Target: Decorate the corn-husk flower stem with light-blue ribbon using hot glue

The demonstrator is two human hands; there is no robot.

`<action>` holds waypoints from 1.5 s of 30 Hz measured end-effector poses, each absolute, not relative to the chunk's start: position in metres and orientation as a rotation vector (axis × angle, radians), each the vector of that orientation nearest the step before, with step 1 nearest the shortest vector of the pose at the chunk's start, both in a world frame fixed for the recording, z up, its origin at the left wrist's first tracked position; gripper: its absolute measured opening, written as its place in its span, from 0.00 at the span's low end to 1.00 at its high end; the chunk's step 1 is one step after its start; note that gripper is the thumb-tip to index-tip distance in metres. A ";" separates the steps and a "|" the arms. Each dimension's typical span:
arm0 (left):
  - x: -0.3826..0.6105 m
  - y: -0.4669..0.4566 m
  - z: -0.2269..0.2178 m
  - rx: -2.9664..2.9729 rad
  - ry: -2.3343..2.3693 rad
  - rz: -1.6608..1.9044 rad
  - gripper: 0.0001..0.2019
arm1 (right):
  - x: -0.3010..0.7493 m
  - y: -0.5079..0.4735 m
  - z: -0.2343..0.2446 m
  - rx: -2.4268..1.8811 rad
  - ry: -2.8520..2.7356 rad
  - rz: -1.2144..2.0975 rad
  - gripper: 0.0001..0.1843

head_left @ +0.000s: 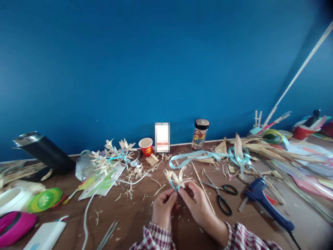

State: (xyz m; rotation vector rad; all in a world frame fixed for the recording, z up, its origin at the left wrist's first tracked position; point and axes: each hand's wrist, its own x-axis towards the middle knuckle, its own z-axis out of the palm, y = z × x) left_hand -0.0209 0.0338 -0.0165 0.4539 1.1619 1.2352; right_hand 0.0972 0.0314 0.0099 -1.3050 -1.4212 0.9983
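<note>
Both my hands meet over the middle of the table's near side, closed on a small corn-husk flower [178, 177] with pale pointed petals and light blue ribbon about its stem. The thumb and fingers of my left hand [164, 205] pinch the stem from the left. From the right, my right hand [195, 201] grips the same flower just below its petals. My fingers hide the lower stem. A thin wooden stick [203, 187] and black-handled scissors [221, 192] lie right of my right hand.
Finished husk flowers [114, 156] lie back left by a red paper cup [146, 147]. A lidded glass jar [200, 134] stands at the wall. Blue ribbon [192, 158] curls behind my hands. Right lies a blue glue gun [269, 203]; front left, tweezers [108, 235] and a white cable [87, 211].
</note>
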 end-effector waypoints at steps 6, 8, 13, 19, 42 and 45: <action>-0.019 0.033 -0.013 0.457 1.198 1.256 0.19 | 0.096 0.032 0.003 -1.289 -1.359 1.009 0.07; -0.019 0.033 -0.013 0.443 1.218 1.250 0.19 | 0.095 0.032 0.000 -1.276 -1.331 1.033 0.06; -0.018 0.032 -0.014 0.443 1.232 1.240 0.20 | 0.095 0.034 0.000 -1.285 -1.276 1.059 0.07; -0.018 0.032 -0.013 0.476 1.300 1.251 0.21 | 0.095 0.035 0.001 -1.265 -1.231 1.111 0.08; -0.025 0.034 -0.013 0.538 1.274 1.174 0.19 | 0.096 0.034 0.002 -1.202 -1.144 1.191 0.06; -0.025 0.034 -0.014 0.534 1.266 1.166 0.19 | 0.096 0.034 0.001 -1.203 -1.148 1.197 0.07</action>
